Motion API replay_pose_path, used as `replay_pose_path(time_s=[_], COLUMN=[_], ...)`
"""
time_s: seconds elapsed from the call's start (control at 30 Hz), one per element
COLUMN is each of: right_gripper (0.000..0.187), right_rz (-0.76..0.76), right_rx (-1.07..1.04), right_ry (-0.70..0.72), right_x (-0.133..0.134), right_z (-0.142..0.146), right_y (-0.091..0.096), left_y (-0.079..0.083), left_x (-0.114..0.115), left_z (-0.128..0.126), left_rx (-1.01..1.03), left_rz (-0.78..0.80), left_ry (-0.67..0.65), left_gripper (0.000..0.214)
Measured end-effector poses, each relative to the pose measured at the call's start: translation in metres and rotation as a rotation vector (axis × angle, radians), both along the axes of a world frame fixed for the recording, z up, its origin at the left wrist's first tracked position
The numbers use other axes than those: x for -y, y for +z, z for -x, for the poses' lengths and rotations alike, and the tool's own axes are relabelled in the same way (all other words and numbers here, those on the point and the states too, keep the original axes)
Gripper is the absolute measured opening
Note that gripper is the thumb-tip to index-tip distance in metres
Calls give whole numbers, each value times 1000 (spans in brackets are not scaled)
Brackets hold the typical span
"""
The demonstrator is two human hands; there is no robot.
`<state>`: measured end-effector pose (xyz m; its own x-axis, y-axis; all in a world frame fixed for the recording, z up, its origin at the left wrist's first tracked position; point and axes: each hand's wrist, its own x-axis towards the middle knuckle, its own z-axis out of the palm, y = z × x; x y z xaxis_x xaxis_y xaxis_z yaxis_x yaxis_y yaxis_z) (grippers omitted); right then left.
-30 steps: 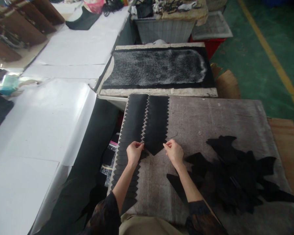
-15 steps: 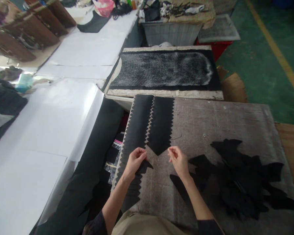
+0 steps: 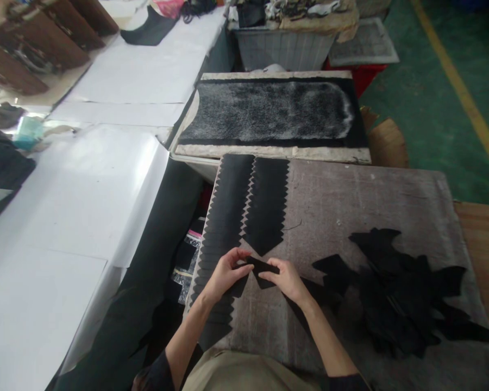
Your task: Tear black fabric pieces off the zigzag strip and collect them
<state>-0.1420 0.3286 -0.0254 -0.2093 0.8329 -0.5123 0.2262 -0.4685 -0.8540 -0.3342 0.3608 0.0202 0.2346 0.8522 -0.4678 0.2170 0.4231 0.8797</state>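
Observation:
My left hand and my right hand together pinch a small black pointed cloth piece just above the grey felt board. The piece hangs below the pointed end of the second column of overlapped black pieces. A longer column of the same zigzag-edged pieces runs along the board's left edge, under my left hand. A loose heap of black cut pieces lies to the right of my right hand.
A second board with a dark fuzzy mat lies beyond the felt board. White paper sheets cover the long table on the left. A grey crate stands at the back. Green floor with a yellow line is on the right.
Both hands drew back from the tip of the second column toward me. They came together and now hold a new black piece between them.

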Motion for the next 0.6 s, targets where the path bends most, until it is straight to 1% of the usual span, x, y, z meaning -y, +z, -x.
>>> replay_pose_path(time_s=[0.1, 0.17, 0.23, 0.37, 0.5, 0.6], right_gripper=[28, 29, 29, 28, 26, 29], right_rz=[-1, -28, -71, -144, -144, -135], right_rx=[-5, 15, 77, 208, 287, 481], right_ry=[32, 58, 62, -20, -129, -159], right_x=[-6, -11, -16, -22, -25, -27], right_z=[-5, -5, -4, -6, -11, -12], right_y=[0, 0, -1, -11, -18, -18], left_y=[-10, -16, -23, -35, -44, -49], left_x=[-1, -1, -3, -10, -21, -26], left_z=[3, 2, 1, 0, 0, 0], left_rx=[-68, -100, -176, -302, -371, -444], left_rz=[31, 42, 13, -30, -29, -46], left_ry=[12, 35, 67, 155, 177, 207], left_gripper=[32, 29, 26, 31, 34, 31])
